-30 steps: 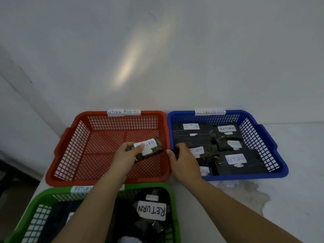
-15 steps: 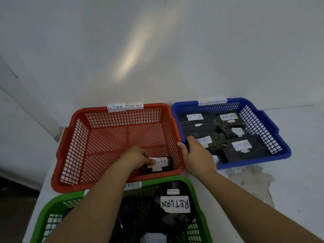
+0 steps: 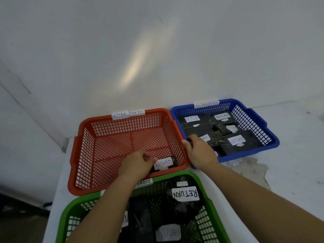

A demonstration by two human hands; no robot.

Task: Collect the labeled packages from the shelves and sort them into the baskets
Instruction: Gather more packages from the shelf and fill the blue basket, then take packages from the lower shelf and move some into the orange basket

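Note:
A dark package with a white RETURN label (image 3: 164,163) lies on the floor of the red basket (image 3: 84,146), in its near right corner. My left hand (image 3: 136,163) reaches into that basket, and its curled fingers hold the package's left end. The wall of the blue basket (image 3: 263,130) at its near left corner is held by my right hand (image 3: 199,153), thumb outside and fingers inside. Several dark RETURN-labelled packages (image 3: 236,140) fill the blue basket. Apart from the one package, the red basket holds nothing.
A green basket (image 3: 70,213) with several dark labelled packages stands closest to me, under my left forearm. All three baskets sit on a white table against a white wall. The table's left edge drops off beside the red and green baskets. Bare tabletop lies to the right.
My left hand has brought the package down from above the red basket's middle to its near right corner. My right hand has stayed on the blue basket's corner.

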